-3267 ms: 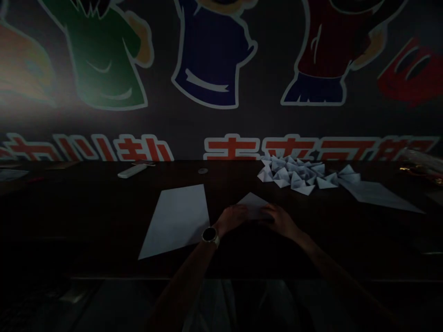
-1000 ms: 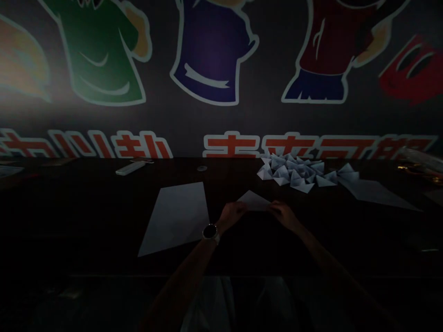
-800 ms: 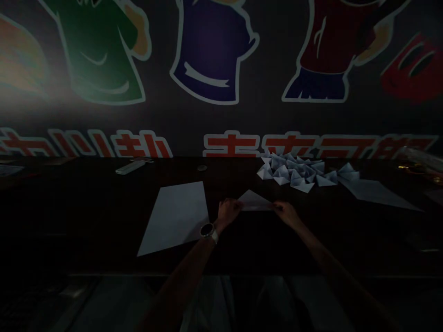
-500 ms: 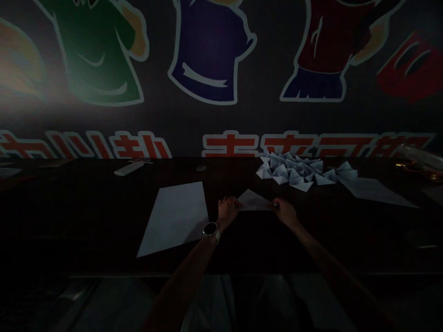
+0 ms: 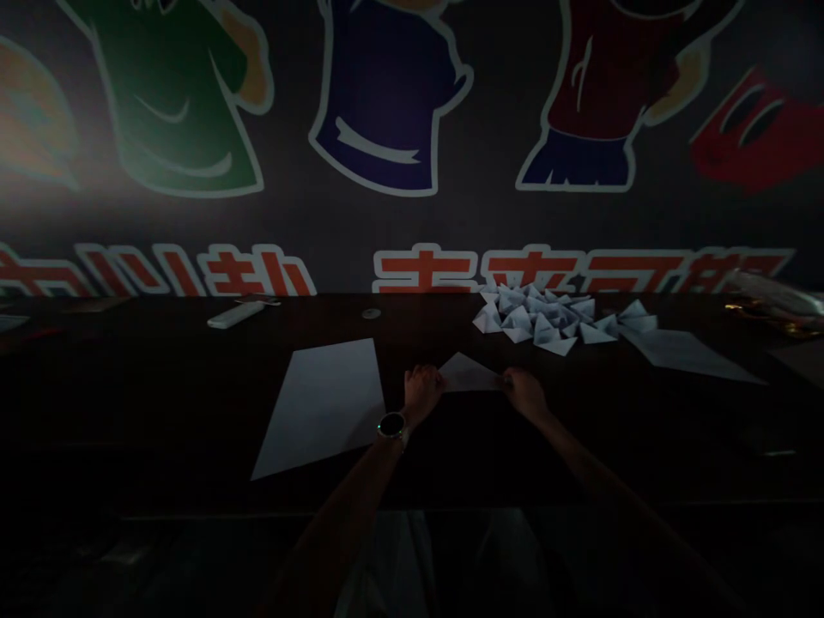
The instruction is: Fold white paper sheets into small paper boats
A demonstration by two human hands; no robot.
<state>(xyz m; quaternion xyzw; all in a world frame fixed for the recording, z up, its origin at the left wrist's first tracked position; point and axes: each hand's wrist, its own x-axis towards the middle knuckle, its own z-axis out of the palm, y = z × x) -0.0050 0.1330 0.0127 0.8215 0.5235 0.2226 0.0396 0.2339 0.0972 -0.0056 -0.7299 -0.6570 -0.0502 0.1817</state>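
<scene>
Head view, very dim. Nearest: both forearms reach out from the bottom edge, w/ a wristwatch (image 5: 391, 424) on the left one. The left hand (image 5: 421, 388) has its fingers curled in on the left corner of the folded paper (image 5: 469, 374) and looks to be pinching it. The right hand (image 5: 524, 393) has its fingertips at the right corner; too dark to tell if they pinch or just press.

The folded paper is a low triangle on the dark table (image 5: 160, 403), centre of scene. It sits between the two hands and just far of them, w/ its long edge running left-right, hand to hand, and its peak pointing far. Both hands are about equally close, one per end, and nothing lies between them and the paper.

Just left of the left hand is a flat white sheet (image 5: 325, 403), its right edge near the wrist but apart from the folded paper. Farther right is a second sheet (image 5: 686, 354), well apart. Far right of centre, a pile of small folded pieces (image 5: 547, 319) lies beyond the folded paper w/ a clear gap. Far left there's a pale bar, maybe a remote (image 5: 233, 314), and a small round item (image 5: 371, 314) by the back edge. Behind everything is a wall mural (image 5: 386, 112) w/ cartoon figures and red lettering.
</scene>
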